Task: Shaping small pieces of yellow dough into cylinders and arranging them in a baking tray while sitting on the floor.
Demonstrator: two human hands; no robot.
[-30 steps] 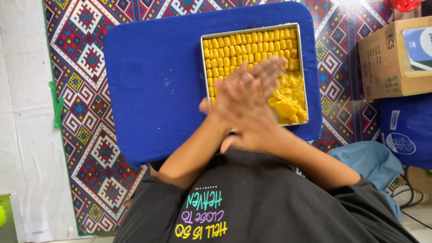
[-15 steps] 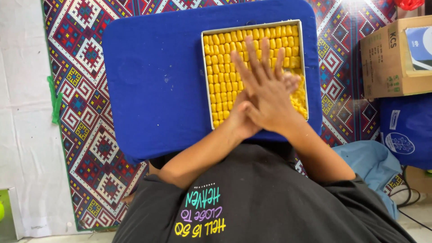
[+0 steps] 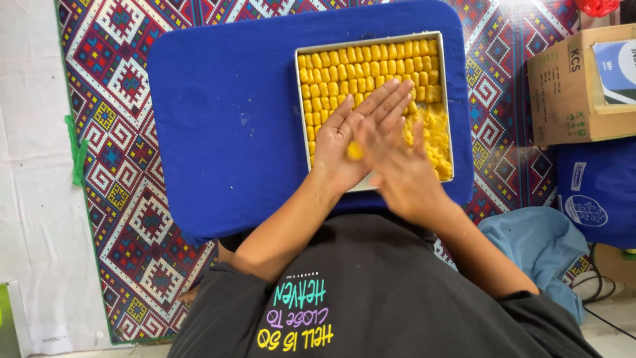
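A rectangular metal tray (image 3: 297,99) lies on a blue padded board (image 3: 225,119). Neat rows of small yellow dough pieces (image 3: 358,66) fill most of it, and a loose yellow dough mass (image 3: 434,132) lies in its right part. My left hand (image 3: 338,142) is over the tray, palm up and fingers straight, with a small yellow dough piece (image 3: 354,151) on the palm. My right hand (image 3: 404,169), blurred, lies flat against the left palm beside the piece. The two hands hold the piece between them.
The board rests on a red, blue and white patterned mat (image 3: 112,132). A cardboard box (image 3: 576,93) stands at the right, with a dark blue bag (image 3: 596,192) and a light blue cloth (image 3: 536,238) below it. White floor lies at the left.
My hands have slid against each other over the tray. The right hand has drawn back toward me, uncovering the left palm and the yellow piece on it.
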